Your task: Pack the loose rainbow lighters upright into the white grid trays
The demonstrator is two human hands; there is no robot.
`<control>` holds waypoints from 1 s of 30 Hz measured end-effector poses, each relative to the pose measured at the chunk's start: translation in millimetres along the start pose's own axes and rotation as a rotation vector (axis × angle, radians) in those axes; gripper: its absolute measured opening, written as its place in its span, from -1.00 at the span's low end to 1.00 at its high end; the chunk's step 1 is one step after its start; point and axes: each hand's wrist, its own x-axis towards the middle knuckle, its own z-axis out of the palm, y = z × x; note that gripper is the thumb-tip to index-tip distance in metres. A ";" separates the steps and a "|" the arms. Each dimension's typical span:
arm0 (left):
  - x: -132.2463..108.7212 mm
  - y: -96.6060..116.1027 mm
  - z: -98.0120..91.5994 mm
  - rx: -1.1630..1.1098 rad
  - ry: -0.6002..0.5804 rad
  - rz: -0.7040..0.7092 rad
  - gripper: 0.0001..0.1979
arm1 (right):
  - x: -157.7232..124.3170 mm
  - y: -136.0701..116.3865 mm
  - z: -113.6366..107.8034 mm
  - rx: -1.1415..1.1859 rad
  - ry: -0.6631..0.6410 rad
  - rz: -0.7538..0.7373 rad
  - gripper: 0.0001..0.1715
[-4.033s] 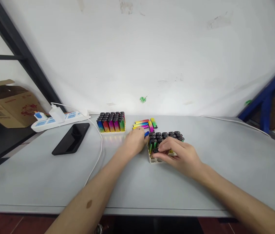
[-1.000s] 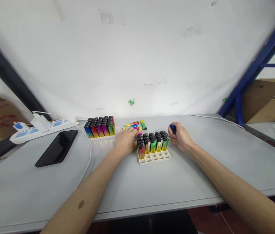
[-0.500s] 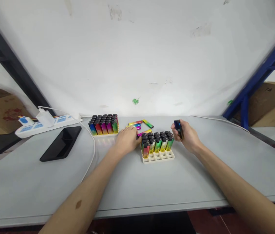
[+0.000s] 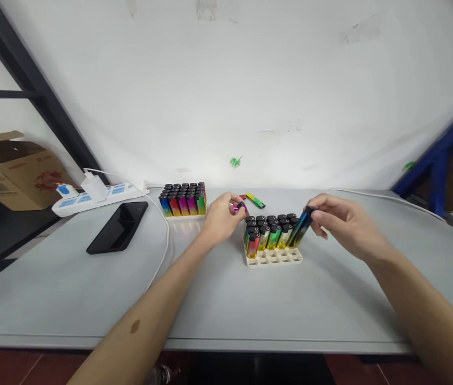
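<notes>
My right hand pinches a dark blue lighter near its black top. The lighter leans to the right, its lower end at the right side of the cream tray. Several upright lighters with black tops fill the tray's back rows, and one red lighter stands in front at the left; bare sockets show along the front. My left hand, behind and left of this tray, is closed on a purple lighter, mostly covered by the fingers. Just beyond it a green and yellow lighter lies flat.
A full tray of lighters stands at the back left. Farther left lie a black phone, a white cable and a power strip with plugs. An open cardboard box stands beyond the table's left side.
My right hand has brought the dark blue lighter down to the tray's right side. My left hand has picked up a purple lighter from the loose ones. The view has shifted slightly.
</notes>
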 end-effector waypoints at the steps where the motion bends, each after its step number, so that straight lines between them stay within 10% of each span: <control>1: -0.3 0.2 0.3 -0.026 0.006 0.020 -0.81 | -2.2 -2.8 4.3 -0.046 -0.028 -0.007 -0.76; 11: -3.1 -0.1 6.2 -0.056 0.039 0.160 -0.80 | -16.7 -12.0 50.5 -0.490 -0.145 -0.190 -0.85; 30: -4.1 2.8 8.0 -0.108 0.020 0.174 -0.84 | -15.6 -3.9 51.3 -0.644 -0.124 -0.230 -0.76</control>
